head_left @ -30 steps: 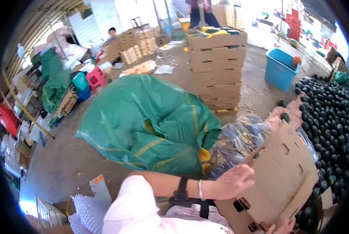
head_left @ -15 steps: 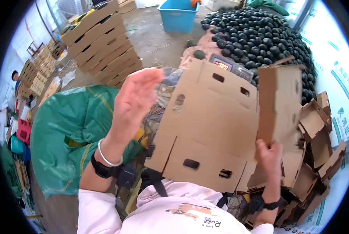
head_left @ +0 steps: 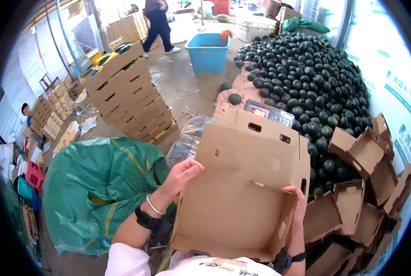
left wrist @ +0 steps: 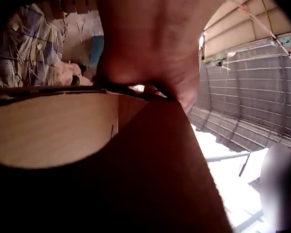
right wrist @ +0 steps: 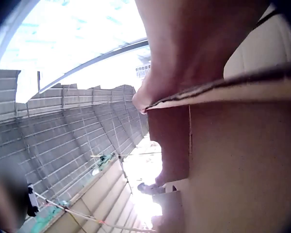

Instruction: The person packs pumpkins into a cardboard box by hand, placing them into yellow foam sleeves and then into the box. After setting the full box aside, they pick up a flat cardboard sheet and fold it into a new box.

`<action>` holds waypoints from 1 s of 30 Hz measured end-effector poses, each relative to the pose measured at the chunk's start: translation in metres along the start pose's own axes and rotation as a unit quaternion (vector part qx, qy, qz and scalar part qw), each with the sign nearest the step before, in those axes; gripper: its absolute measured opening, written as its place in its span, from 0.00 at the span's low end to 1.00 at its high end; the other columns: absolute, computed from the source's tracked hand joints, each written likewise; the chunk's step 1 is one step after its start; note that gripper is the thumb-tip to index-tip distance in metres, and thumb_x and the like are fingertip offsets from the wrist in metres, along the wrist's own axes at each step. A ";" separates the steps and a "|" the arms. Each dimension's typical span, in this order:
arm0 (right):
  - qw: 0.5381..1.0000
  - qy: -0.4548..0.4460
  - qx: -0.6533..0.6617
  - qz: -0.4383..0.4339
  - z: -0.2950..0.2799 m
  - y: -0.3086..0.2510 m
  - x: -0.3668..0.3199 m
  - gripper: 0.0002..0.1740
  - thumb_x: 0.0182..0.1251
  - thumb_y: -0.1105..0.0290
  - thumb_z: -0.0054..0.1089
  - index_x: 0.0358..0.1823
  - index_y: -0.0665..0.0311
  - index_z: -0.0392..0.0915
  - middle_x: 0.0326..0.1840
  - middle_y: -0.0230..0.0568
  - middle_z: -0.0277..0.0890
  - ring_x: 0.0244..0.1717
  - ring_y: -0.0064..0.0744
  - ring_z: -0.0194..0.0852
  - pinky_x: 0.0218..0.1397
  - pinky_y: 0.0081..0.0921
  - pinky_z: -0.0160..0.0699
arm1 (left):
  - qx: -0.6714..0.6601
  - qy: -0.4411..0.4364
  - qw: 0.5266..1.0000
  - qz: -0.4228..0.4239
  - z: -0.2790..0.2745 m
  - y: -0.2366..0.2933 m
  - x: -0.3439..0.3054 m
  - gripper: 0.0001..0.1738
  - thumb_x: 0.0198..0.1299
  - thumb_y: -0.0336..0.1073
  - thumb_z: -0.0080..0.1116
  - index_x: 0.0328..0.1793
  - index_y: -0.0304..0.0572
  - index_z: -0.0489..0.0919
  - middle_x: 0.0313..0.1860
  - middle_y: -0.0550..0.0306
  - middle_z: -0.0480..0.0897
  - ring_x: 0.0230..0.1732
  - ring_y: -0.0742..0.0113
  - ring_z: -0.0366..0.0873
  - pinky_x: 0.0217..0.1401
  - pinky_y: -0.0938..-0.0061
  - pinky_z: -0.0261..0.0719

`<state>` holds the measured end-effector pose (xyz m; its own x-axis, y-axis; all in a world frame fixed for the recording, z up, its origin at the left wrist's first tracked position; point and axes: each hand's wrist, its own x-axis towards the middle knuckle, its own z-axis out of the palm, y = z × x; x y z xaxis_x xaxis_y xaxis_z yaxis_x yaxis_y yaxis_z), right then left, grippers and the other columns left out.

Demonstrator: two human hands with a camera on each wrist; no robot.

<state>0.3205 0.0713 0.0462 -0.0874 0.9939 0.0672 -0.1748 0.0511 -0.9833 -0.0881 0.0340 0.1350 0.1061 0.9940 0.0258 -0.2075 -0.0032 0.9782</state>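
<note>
In the head view, a brown cardboard box [head_left: 235, 216] lies over my lap, its near part with raised side walls and its far part a flat panel with cut-out slots. My left hand [head_left: 182, 175] pinches the box's left wall near the middle of its length. My right hand [head_left: 298, 209] grips the right wall from outside, fingertips bent over its top corner. In the left wrist view, the left hand [left wrist: 150, 53] closes on the edge of a cardboard wall [left wrist: 174, 160] beside a rounded cut-out. The right wrist view shows the right hand [right wrist: 184, 53] against a cardboard edge.
A digital scale [head_left: 269, 114] stands just beyond the box, before a heap of dark green round fruits [head_left: 306, 69]. Folded cardboard trays [head_left: 322, 218] pile up at right. At left are a green sack [head_left: 99, 193] and stacked boxes [head_left: 127, 92]. A blue tub [head_left: 207, 55] stands farther back.
The head view has swung right from the sack. The left hand, raised half a second ago, has come down onto the box. Its near walls now stand up, and the right hand has changed its hold.
</note>
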 end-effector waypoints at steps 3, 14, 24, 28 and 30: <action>0.982 0.145 0.102 0.063 0.048 -0.048 0.000 0.20 0.73 0.50 0.52 0.48 0.61 0.73 0.51 0.39 0.74 0.57 0.29 0.68 0.64 0.30 0.64 | -0.025 0.028 0.999 0.024 0.000 -0.013 -0.010 0.22 0.73 0.53 0.46 0.54 0.40 0.72 0.42 0.64 0.71 0.47 0.76 0.69 0.56 0.77 0.68; 0.625 -0.327 -0.695 -0.139 0.070 -0.107 0.024 0.18 0.52 0.58 0.70 0.33 0.63 0.74 0.39 0.49 0.75 0.42 0.51 0.76 0.44 0.41 0.79 | 0.737 -0.255 0.623 0.062 0.049 0.034 0.032 0.18 0.51 0.44 0.66 0.40 0.39 0.77 0.39 0.46 0.81 0.46 0.48 0.81 0.46 0.57 0.80; 0.751 0.260 -0.592 -0.134 -0.077 -0.143 -0.048 0.13 0.62 0.66 0.56 0.48 0.57 0.72 0.43 0.37 0.73 0.43 0.39 0.75 0.41 0.34 0.78 | 0.344 0.032 0.905 0.250 0.010 0.113 0.013 0.39 0.60 0.39 0.64 0.74 0.35 0.60 0.72 0.45 0.64 0.73 0.59 0.62 0.75 0.66 0.58; 0.840 0.412 -0.323 -0.138 -0.158 -0.105 -0.093 0.30 0.73 0.59 0.52 0.72 0.60 0.57 0.67 0.44 0.65 0.62 0.36 0.67 0.58 0.32 0.70 | 0.257 0.056 0.964 -0.032 -0.037 0.009 0.000 0.52 0.58 0.51 0.66 0.77 0.28 0.50 0.73 0.34 0.61 0.75 0.49 0.59 0.75 0.60 0.58; 0.900 0.290 -0.325 -0.006 -0.146 -0.045 -0.078 0.38 0.68 0.62 0.59 0.73 0.67 0.52 0.67 0.51 0.65 0.65 0.39 0.66 0.66 0.35 0.66 | 0.199 -0.007 0.965 -0.173 -0.031 -0.042 -0.011 0.57 0.54 0.54 0.69 0.76 0.27 0.48 0.72 0.34 0.64 0.73 0.48 0.62 0.72 0.60 0.64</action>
<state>0.4783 0.0057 0.0604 0.4709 0.8668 0.1641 0.4550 -0.0793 -0.8869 -0.1105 0.0268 0.0874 0.1156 0.9415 -0.3166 0.2312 0.2844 0.9304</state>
